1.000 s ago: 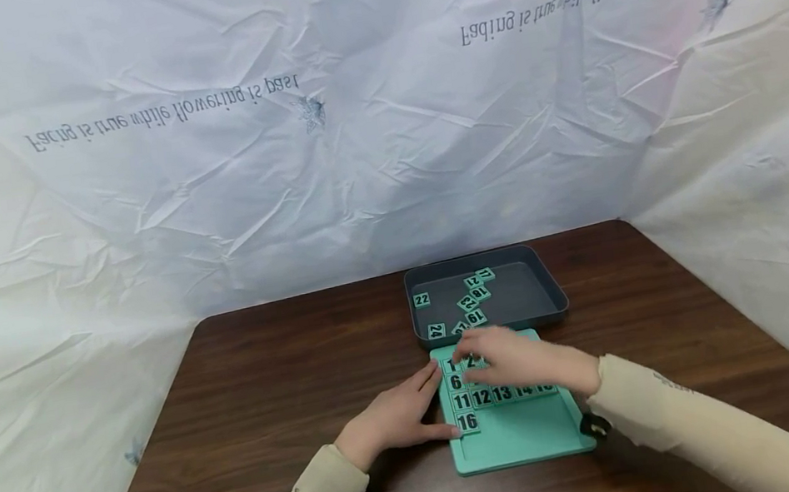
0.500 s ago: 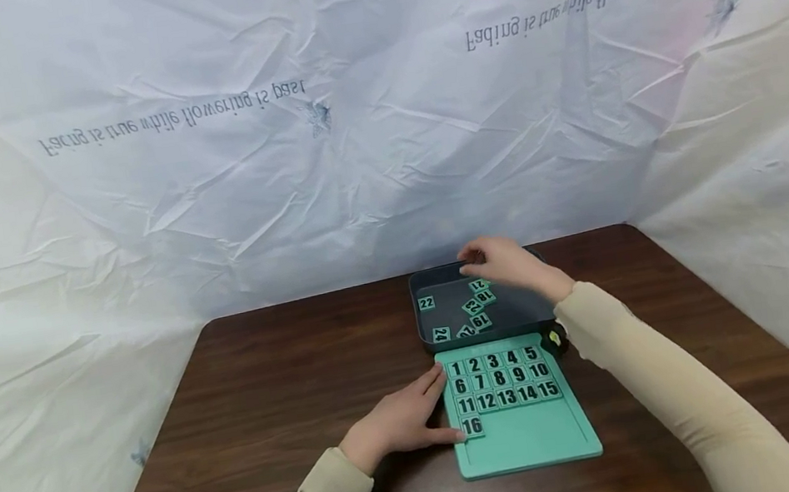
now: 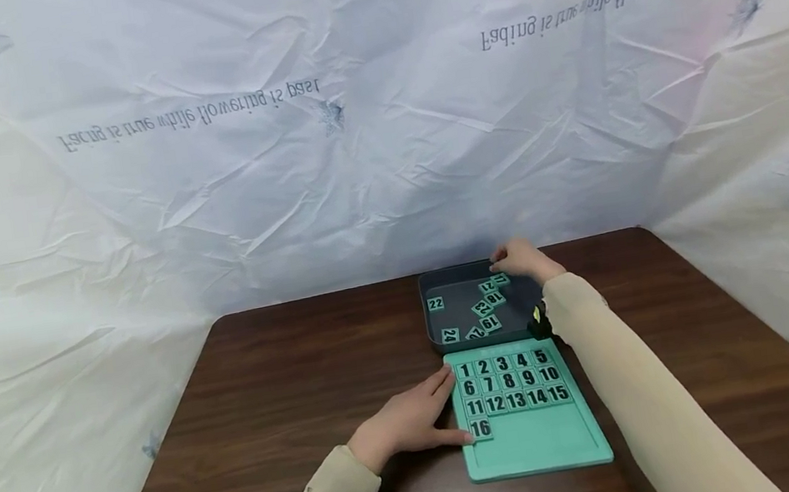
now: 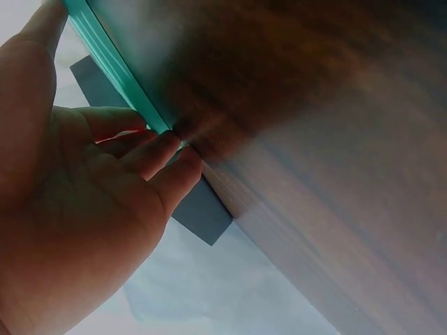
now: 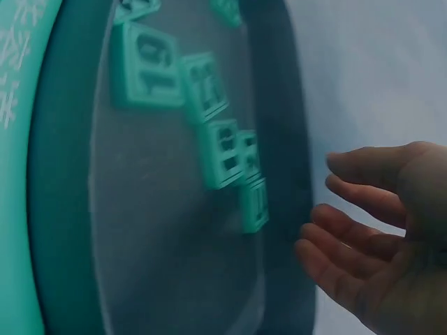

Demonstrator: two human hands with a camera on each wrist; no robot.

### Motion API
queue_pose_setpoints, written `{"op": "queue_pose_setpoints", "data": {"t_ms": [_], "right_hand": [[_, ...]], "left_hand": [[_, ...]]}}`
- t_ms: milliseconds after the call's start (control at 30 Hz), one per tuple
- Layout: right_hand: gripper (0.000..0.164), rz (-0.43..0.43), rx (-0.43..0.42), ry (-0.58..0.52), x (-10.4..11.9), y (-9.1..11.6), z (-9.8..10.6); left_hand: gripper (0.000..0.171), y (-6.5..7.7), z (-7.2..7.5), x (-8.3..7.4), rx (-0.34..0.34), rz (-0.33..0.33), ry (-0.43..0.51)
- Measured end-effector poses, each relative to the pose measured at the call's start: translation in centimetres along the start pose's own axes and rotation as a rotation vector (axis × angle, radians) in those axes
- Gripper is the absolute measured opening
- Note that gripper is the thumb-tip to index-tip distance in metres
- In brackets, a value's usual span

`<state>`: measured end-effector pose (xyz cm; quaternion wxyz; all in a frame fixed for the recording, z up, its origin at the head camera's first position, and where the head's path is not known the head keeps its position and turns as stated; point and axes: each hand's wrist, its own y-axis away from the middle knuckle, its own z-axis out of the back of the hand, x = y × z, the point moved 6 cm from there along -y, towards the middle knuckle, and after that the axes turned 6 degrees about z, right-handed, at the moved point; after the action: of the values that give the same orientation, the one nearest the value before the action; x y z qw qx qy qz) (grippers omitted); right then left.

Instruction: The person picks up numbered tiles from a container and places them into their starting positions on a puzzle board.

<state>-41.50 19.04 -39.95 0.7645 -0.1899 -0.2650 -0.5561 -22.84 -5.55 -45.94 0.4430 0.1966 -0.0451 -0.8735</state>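
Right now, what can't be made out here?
Head view: right end of the tray, behind the right hand and sleeve.
Head view: full number on one tray tile, partly covered by the near wall.
Right wrist view: number on the top middle tile, blurred.
Left wrist view: numbers on the board; only an edge shows.

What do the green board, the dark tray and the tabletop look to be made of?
Green board: probably matte plastic, evenly coloured with a ridged edge.
Dark tray: coated metal or plastic; its smooth, dull grey leaves that open.
Tabletop: wood or wood-look laminate, showing brown streaked grain and a soft sheen.
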Motion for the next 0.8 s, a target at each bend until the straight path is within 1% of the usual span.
{"op": "queue_pose_setpoints", "data": {"t_ms": [167,233,300,333,433,533,567,667,700,733,800], "right_hand": [[0.041,-0.033,0.075,0.004,-1.2,-0.3,-1.2],[0.042,-0.044,0.121,0.000,-1.5,-0.5,-1.6],[0.045,-0.039,0.179,0.012,-1.8,-0.8,-2.0],[0.046,-0.015,0.202,0.021,-2.2,-1.0,-2.2],[0.050,0.005,0.250,0.061,-2.8,-1.2,-2.6],[0.050,0.003,0.237,0.083,-3.2,-1.3,-2.8],[0.050,-0.017,0.226,0.088,-3.2,-1.1,-2.8],[0.042,-0.009,0.188,0.110,-3.2,-0.7,-2.6],[0.038,0.026,0.167,0.119,-3.6,-0.8,-2.6],[0.035,0.033,0.158,0.128,-3.5,-0.6,-2.5],[0.030,0.026,0.147,0.144,-3.5,-0.3,-2.3]], "left_hand": [[0.101,0.0,-0.1,0.0,0.002,0.001,-0.002],[0.101,0.0,-0.1,0.0,-0.002,0.001,-0.004],[0.101,-0.1,-0.1,0.0,-0.002,0.004,-0.006],[0.101,-0.1,-0.1,-0.1,-0.002,0.005,-0.008],[0.101,-0.1,-0.2,-0.1,0.001,0.007,-0.006],[0.101,-0.1,-0.3,-0.1,0.005,0.009,-0.002],[0.101,-0.1,-0.3,-0.1,0.007,0.009,0.000],[0.101,-0.1,-0.3,-0.1,0.010,0.010,0.001],[0.101,-0.1,-0.3,-0.1,0.010,0.011,0.002],[0.101,-0.1,-0.2,-0.1,0.010,0.012,0.003],[0.101,-0.1,-0.2,0.0,0.009,0.014,0.001]]}}
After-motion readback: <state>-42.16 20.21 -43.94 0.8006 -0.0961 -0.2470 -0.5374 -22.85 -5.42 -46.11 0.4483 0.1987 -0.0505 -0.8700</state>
